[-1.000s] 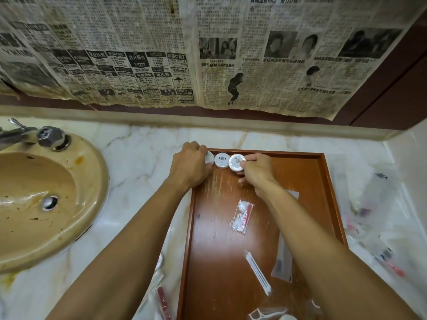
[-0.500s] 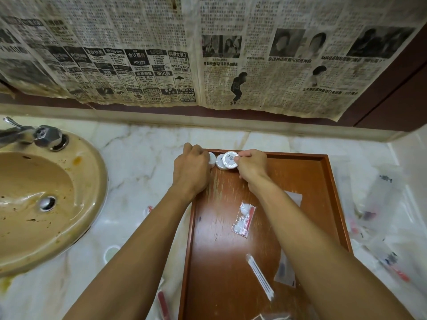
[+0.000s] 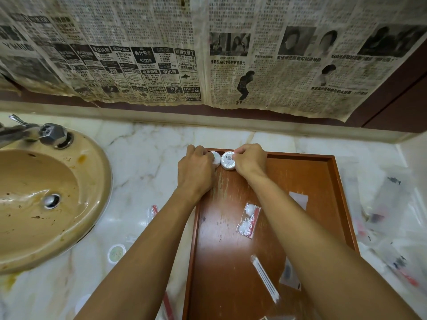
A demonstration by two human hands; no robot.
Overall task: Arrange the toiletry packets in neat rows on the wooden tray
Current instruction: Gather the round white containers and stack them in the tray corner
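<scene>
At the left of the frame a tan sink (image 3: 76, 229) is sunk into the marble worktop (image 3: 143, 172), its tap (image 3: 49, 133) at the upper left. Newspaper (image 3: 208, 54) covers the wall across the top. Below the sink's right edge a round green-labelled packet (image 3: 116, 253) lies on the worktop, and a red-striped sachet (image 3: 154, 210) lies a little above it.

The left hand (image 3: 196, 169) sits at the tray's far left corner, fingers curled over a round white packet (image 3: 216, 158) that is mostly hidden; its grip pinches that packet. Just right of it, touching or nearly so, a second round packet (image 3: 228, 160) stands against the far rim of the tray (image 3: 300, 157). The right hand (image 3: 250, 160) pinches this one at its right edge, fingers curled.

In mid-frame on the tray lies a clear sachet with white pads and a red stick (image 3: 248, 221). Lower down, a slim white-stick packet (image 3: 265, 278) lies diagonally, and a flat clear packet (image 3: 289, 276) peeks out beside the right forearm. At the right of the frame, blurred clear packets (image 3: 390, 227) are strewn on the worktop beyond the tray.
</scene>
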